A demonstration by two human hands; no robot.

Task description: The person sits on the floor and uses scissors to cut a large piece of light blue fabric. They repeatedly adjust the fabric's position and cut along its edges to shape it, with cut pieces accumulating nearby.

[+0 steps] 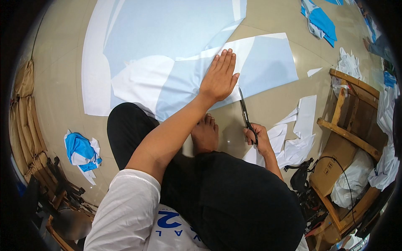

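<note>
My left hand (219, 76) lies flat, fingers stretched and close together, on a light blue and white fabric piece (268, 60) spread on the floor. Wrinkles run through that piece to the left of the hand. My right hand (260, 138) is wrapped round the handles of a pair of scissors (243, 109). The blades point away from me, and their tip meets the near edge of the fabric, just right of my left hand. From this view I cannot tell how far apart the blades are. A larger light blue and white fabric sheet (155, 31) lies beyond.
White fabric offcuts (297, 131) lie right of my right hand. Farther right are a wooden frame (349, 138) and a cardboard box (335, 161). A blue and white cloth bundle (81, 150) sits at left. My bare foot (205, 134) rests close to the fabric's near edge.
</note>
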